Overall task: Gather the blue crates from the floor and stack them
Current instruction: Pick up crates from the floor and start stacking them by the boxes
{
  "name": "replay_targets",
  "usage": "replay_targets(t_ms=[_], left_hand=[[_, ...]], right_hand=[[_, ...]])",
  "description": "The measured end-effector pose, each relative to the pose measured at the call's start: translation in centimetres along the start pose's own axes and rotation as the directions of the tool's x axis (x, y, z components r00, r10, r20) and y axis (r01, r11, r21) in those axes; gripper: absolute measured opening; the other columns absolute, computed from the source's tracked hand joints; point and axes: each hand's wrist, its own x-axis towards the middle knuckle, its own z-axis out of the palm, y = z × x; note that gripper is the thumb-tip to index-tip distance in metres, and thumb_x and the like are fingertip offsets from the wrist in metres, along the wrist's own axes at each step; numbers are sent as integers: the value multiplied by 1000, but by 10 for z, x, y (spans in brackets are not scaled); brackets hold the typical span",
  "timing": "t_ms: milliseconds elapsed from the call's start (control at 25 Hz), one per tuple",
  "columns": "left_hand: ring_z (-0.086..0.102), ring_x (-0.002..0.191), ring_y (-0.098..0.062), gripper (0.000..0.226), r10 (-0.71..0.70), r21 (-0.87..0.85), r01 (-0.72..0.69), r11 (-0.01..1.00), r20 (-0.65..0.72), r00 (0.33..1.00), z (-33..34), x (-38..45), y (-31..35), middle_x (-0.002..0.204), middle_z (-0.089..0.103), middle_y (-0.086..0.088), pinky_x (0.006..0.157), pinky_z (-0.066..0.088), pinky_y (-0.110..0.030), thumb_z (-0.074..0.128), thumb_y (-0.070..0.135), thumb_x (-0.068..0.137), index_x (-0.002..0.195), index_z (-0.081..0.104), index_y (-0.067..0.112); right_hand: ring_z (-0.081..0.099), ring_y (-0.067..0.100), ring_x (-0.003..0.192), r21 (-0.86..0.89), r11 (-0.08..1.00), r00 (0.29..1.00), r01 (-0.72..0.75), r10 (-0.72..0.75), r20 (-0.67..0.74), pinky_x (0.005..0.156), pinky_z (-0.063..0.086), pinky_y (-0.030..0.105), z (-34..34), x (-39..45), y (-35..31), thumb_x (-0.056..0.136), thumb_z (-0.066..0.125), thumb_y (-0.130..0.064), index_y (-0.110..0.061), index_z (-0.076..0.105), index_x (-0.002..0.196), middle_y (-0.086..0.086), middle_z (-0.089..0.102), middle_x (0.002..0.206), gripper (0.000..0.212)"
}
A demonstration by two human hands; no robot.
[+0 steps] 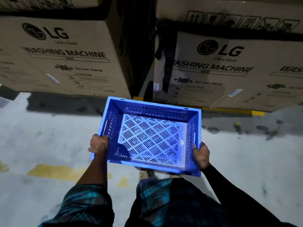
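One blue crate (150,110) with slotted walls and a lattice floor is held level in front of me, above the concrete floor, and it is empty. My left hand (98,143) grips its left wall near the close corner. On the opposite side my right hand (202,154) grips the right wall, fingers curled over the rim. No other blue crate is in view.
Two large cardboard washing-machine boxes, left (65,53) and right (229,68), stand just beyond the crate with a dark gap (139,46) between them. Yellow floor markings (54,171) lie at my left. My feet (146,173) show under the crate.
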Motion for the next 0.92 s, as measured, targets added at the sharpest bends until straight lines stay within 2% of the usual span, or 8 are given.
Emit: replay_targets(t_ms=[120,400,480,600,720,800,920], left_hand=[[60,110,-39,31,22,-43,-21,999,18,1000,1,1,1,119,64,-21,101,35,-44,58,21,88,113,62,3],[61,101,-41,21,126,-128,-116,985,70,990,6,-8,11,109,65,-19,101,44,-47,55,21,87,100,60,6],[60,99,-42,16,147,-124,-137,983,81,986,6,-12,15,107,65,-19,101,45,-47,53,20,87,96,58,8],[62,98,-41,23,195,-98,-184,978,114,974,8,-8,7,107,66,-20,96,49,-49,53,20,84,99,60,6],[63,97,-40,24,243,-68,-236,969,130,961,8,-5,-5,104,67,-22,91,52,-47,56,20,83,101,61,4],[63,97,-39,24,211,-71,-203,977,140,967,9,-6,-13,103,66,-21,91,52,-46,60,18,82,101,61,4],[63,99,-40,25,154,-108,-141,984,125,980,11,-9,-15,106,65,-22,93,52,-49,60,16,80,102,62,4]], right_hand=[[64,40,99,47,999,1000,-6,5,27,80,46,35,-8,13,-4,91,57,-13,-2,66,103,24,69,103,19],[66,37,96,124,991,999,-45,42,29,84,51,38,-24,35,-8,83,58,-8,-10,68,102,17,69,97,22],[65,36,97,119,992,998,-44,38,54,87,52,38,-27,37,-6,81,56,-7,-11,66,107,16,70,103,28],[64,37,103,117,993,998,-32,24,62,88,52,37,-29,31,1,83,54,-8,-12,61,120,17,69,114,38],[61,39,111,42,999,999,-26,24,40,90,48,36,-26,15,18,89,54,-10,-7,52,132,21,65,120,43],[61,40,108,-22,998,997,-54,55,53,87,48,38,-22,2,29,89,53,-13,-9,52,128,22,65,117,40],[64,41,97,5,998,996,-62,61,71,80,55,44,-21,-2,34,83,49,-18,-16,56,121,20,66,109,39]])
